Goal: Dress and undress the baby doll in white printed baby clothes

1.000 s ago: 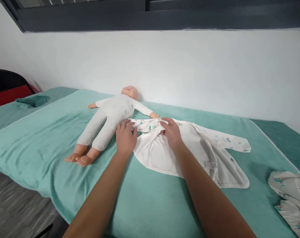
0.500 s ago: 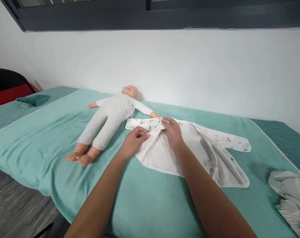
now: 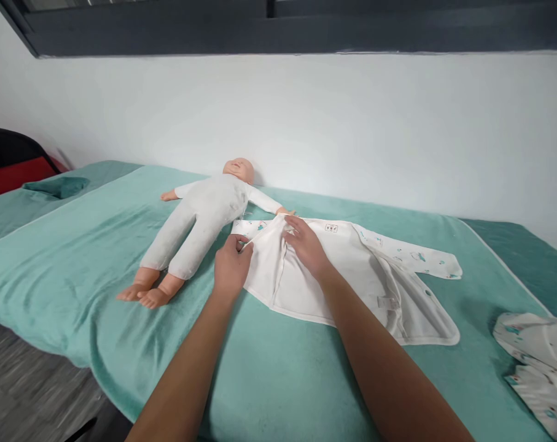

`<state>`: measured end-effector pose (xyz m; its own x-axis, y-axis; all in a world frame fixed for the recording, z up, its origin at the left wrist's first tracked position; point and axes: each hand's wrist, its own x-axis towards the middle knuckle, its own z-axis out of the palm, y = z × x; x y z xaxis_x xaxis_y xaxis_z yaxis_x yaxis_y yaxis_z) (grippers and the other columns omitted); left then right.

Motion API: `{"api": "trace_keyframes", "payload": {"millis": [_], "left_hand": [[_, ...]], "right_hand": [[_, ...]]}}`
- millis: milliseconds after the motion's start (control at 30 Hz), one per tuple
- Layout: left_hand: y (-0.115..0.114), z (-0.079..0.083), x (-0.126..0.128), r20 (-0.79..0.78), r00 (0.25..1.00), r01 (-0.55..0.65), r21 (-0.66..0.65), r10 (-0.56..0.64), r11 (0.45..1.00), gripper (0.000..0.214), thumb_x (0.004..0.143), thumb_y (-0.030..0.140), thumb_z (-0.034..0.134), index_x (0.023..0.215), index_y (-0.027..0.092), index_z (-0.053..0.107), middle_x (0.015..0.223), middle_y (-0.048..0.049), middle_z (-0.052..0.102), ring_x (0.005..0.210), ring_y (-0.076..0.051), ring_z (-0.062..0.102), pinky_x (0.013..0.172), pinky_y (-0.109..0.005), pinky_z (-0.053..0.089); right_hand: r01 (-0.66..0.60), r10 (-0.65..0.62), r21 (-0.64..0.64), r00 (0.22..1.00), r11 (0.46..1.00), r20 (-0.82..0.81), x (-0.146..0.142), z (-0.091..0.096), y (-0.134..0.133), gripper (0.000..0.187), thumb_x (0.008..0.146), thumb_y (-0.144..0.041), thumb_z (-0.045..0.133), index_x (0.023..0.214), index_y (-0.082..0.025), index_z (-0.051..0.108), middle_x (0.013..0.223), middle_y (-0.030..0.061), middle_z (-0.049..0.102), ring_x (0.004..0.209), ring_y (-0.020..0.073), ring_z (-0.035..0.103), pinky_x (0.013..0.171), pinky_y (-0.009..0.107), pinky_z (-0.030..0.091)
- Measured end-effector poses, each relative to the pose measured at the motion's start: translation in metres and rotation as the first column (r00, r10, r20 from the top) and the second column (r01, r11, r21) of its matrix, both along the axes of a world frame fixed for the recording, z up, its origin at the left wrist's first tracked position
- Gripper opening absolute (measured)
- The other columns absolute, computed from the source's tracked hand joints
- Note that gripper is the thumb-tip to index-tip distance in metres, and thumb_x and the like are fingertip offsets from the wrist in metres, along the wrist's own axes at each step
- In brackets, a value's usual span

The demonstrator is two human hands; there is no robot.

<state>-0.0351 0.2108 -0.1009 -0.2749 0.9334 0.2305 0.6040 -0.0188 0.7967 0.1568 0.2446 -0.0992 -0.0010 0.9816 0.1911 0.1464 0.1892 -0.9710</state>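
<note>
Plain white wall (image 3: 352, 135) rises behind a bed spread with a teal, velvety sheet (image 3: 260, 380), beneath a dark grey window frame (image 3: 204, 34). On the sheet, in front of the person, lies a white long-sleeved baby top with a small green print (image 3: 315, 294), its front open, which is why so much of its unprinted lining faces up. One front panel lies over the near end of its left-lying sleeve, leaving only the outer part of that sleeve in sight. The left hand (image 3: 233, 264) pinches this panel's edge between thumb and fingers, seemingly to keep the cloth drawn out. The right hand (image 3: 306, 245) rests at the panel's upper part with fingers loosely spread, apparently steadying it; whether the thumb grips a fold I cannot tell.

Just left of the top, a white cloth-bodied doll with a bald vinyl head (image 3: 216, 199) lies on its back, one hand close to the top's upper edge. A crumpled white printed garment (image 3: 536, 350) sits apart at the right.
</note>
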Motion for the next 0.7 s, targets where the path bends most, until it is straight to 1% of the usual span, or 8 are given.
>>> {"api": "trace_keyframes", "payload": {"millis": [133, 233, 300, 400, 467, 567, 633, 700], "left_hand": [[0.001, -0.004, -0.001, -0.108, 0.994, 0.007, 0.053, -0.001, 0.999, 0.015, 0.086, 0.030, 0.057, 0.099, 0.023, 0.061, 0.081, -0.0019, 0.063, 0.074, -0.021, 0.059, 0.069, -0.032, 0.041], [0.001, -0.007, 0.000, -0.175, 0.985, 0.036, 0.203, 0.000, 0.978, 0.015, 0.088, 0.027, 0.054, 0.100, 0.021, 0.061, 0.096, -0.0070, 0.065, 0.089, -0.023, 0.062, 0.078, -0.035, 0.046], [-0.001, -0.006, 0.002, -0.194, 0.978, 0.139, 0.299, -0.082, 0.944, 0.014, 0.091, 0.027, 0.051, 0.098, 0.020, 0.061, 0.098, -0.0077, 0.066, 0.095, -0.023, 0.062, 0.084, -0.035, 0.047], [-0.009, -0.001, 0.007, -0.212, 0.899, 0.432, 0.274, -0.384, 0.859, 0.015, 0.094, 0.029, 0.050, 0.093, 0.021, 0.062, 0.091, -0.0035, 0.067, 0.088, -0.019, 0.061, 0.082, -0.032, 0.045], [-0.014, 0.004, 0.010, -0.201, 0.820, 0.569, 0.177, -0.536, 0.803, 0.016, 0.094, 0.030, 0.051, 0.088, 0.021, 0.063, 0.082, 0.0002, 0.065, 0.078, -0.015, 0.057, 0.076, -0.029, 0.043], [-0.021, 0.009, 0.011, -0.133, 0.789, 0.612, 0.080, -0.600, 0.787, 0.022, 0.094, 0.033, 0.053, 0.078, 0.020, 0.061, 0.070, 0.0032, 0.059, 0.066, -0.012, 0.049, 0.066, -0.027, 0.036], [-0.025, 0.010, 0.012, -0.087, 0.786, 0.617, 0.057, -0.612, 0.785, 0.027, 0.095, 0.036, 0.052, 0.075, 0.019, 0.061, 0.068, 0.0036, 0.057, 0.064, -0.012, 0.046, 0.063, -0.027, 0.034], [-0.032, 0.010, 0.012, -0.079, 0.772, 0.634, 0.041, -0.630, 0.772, 0.029, 0.095, 0.037, 0.052, 0.075, 0.019, 0.060, 0.066, 0.0037, 0.056, 0.063, -0.012, 0.046, 0.063, -0.027, 0.034]], "right_hand": [[0.012, -0.047, 0.083, 0.899, 0.996, 0.436, -0.004, -0.006, 0.001, 0.048, 0.089, -0.031, 0.059, 0.137, -0.022, 0.059, 0.152, 0.0094, 0.052, 0.145, 0.0275, 0.041, 0.123, 0.045, 0.026], [-0.053, -0.012, 0.082, 0.767, 0.995, 0.642, -0.005, -0.005, -0.003, 0.054, 0.096, -0.037, 0.050, 0.147, -0.019, 0.049, 0.161, 0.0102, 0.040, 0.151, 0.0250, 0.031, 0.125, 0.044, 0.021], [-0.101, 0.029, 0.055, 0.684, 0.993, 0.729, -0.005, -0.003, -0.005, 0.058, 0.100, -0.042, 0.044, 0.152, -0.018, 0.041, 0.165, 0.0095, 0.032, 0.154, 0.0226, 0.025, 0.126, 0.045, 0.017], [-0.145, 0.056, 0.048, 0.637, 0.988, 0.769, -0.004, -0.001, -0.006, 0.061, 0.101, -0.046, 0.042, 0.154, -0.017, 0.037, 0.166, 0.0092, 0.030, 0.155, 0.0218, 0.023, 0.125, 0.044, 0.016], [-0.115, 0.024, 0.074, 0.683, 0.991, 0.730, -0.001, -0.001, -0.004, 0.056, 0.101, -0.044, 0.042, 0.151, -0.017, 0.042, 0.160, 0.0108, 0.042, 0.148, 0.0225, 0.036, 0.121, 0.041, 0.026], [0.077, -0.138, 0.120, 0.733, 0.990, 0.666, 0.007, -0.001, -0.001, 0.041, 0.101, -0.034, 0.036, 0.132, -0.018, 0.057, 0.136, 0.0111, 0.063, 0.125, 0.0221, 0.057, 0.106, 0.036, 0.043], [0.188, -0.229, 0.136, 0.690, 0.973, 0.687, 0.014, -0.001, -0.001, 0.034, 0.099, -0.027, 0.036, 0.119, -0.017, 0.062, 0.124, 0.0117, 0.066, 0.116, 0.0239, 0.058, 0.102, 0.037, 0.044], [0.199, -0.244, 0.151, 0.627, 0.968, 0.740, 0.019, -0.002, -0.002, 0.030, 0.096, -0.026, 0.043, 0.116, -0.017, 0.063, 0.125, 0.0136, 0.064, 0.119, 0.0279, 0.055, 0.104, 0.041, 0.042]]}}
